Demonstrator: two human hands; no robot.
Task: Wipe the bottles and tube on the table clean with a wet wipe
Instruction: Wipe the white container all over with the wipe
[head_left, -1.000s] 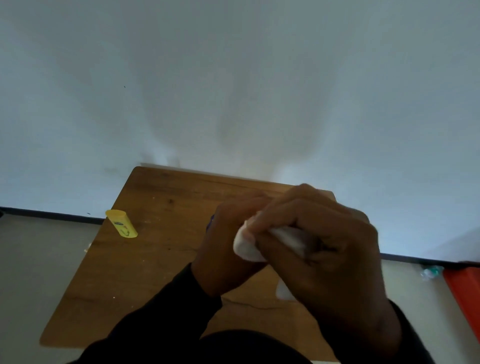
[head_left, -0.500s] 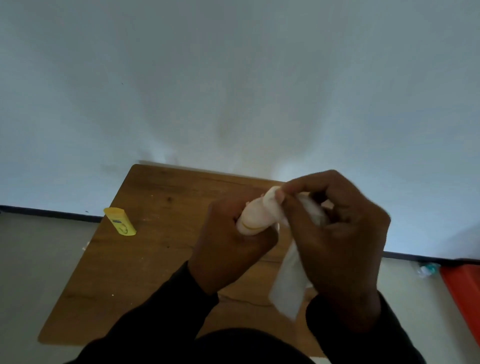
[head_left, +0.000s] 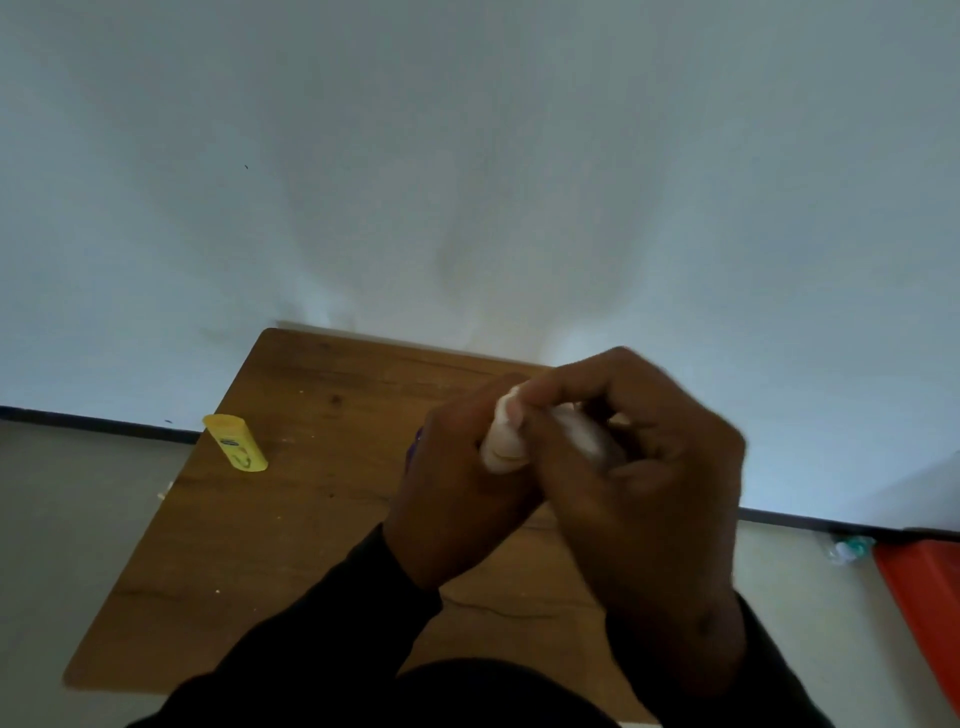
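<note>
Gripping hands (head_left: 545, 467) hold pale bottle (head_left: 501, 447) tilted upright.

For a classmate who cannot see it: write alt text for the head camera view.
Two hands hold a pale tube above a wooden table: the left hand grips it, the right hand rubs it with a white wipe. A yellow bottle lies at the table's left edge.

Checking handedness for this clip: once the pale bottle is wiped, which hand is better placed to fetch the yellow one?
Likely the left hand: the yellow bottle lies at the table's left edge on its side. The right hand holds the wet wipe against the pale bottle.
</note>
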